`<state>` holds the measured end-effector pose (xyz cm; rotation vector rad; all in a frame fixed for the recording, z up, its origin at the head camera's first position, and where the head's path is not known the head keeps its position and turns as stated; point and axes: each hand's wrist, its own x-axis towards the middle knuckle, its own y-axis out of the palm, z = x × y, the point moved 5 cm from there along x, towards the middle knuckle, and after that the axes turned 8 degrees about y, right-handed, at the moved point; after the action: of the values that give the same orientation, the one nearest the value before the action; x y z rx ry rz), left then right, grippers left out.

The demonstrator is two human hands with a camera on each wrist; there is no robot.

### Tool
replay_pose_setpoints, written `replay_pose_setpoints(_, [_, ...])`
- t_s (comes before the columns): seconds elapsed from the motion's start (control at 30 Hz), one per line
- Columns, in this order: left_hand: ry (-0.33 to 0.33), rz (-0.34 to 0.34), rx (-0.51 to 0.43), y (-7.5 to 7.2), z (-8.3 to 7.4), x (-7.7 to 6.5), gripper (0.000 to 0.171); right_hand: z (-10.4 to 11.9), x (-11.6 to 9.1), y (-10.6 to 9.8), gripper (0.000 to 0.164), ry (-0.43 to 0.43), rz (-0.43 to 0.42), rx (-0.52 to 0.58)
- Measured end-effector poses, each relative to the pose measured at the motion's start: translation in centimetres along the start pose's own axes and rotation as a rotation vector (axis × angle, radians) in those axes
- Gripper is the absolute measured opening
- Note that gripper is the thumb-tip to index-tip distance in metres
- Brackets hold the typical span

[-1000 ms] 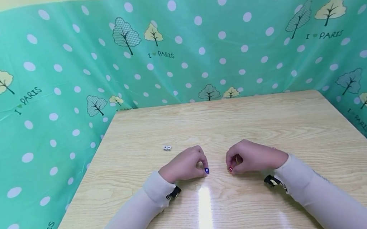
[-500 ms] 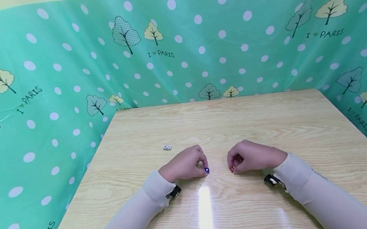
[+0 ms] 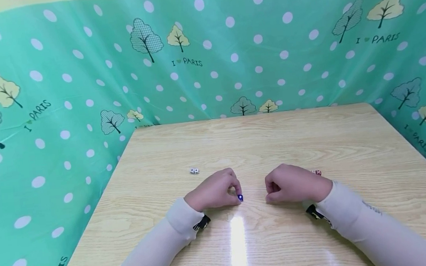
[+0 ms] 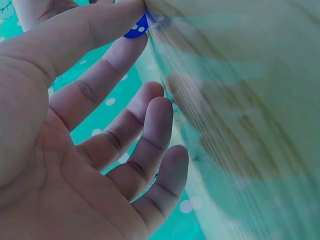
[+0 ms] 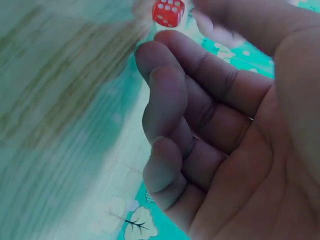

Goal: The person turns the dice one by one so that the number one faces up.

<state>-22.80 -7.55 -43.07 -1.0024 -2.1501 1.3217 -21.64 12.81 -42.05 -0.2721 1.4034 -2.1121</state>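
Note:
In the head view my left hand (image 3: 217, 189) pinches a blue die (image 3: 240, 198) between thumb and index finger, low at the table surface. The left wrist view shows the blue die (image 4: 137, 27), with white dots, between those fingertips; the other fingers are loosely bent. Across from it, my right hand (image 3: 296, 183) is curled, thumb and index tips low by the table. A red die (image 5: 168, 12) with white dots sits at those tips in the right wrist view; the hand hides it from the head camera.
Two white dice (image 3: 194, 171) lie side by side beyond the left hand. Red dice (image 3: 318, 172) show partly behind the right wrist. The wooden table (image 3: 258, 142) meets a green dotted curtain (image 3: 194, 80) at its back and sides.
My right hand has turned slightly, so the red die at its fingertips drops out of the head view and red dice behind the wrist come into sight. The left hand stays nearly still.

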Motion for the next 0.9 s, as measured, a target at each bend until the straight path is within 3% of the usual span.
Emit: replay_pose_setpoints(0.9, [-0.011,0.000,-0.013,0.0,0.2,0.0,0.013,1.4,0.0,-0.2,0.023,-0.091,-0.005,-0.076])
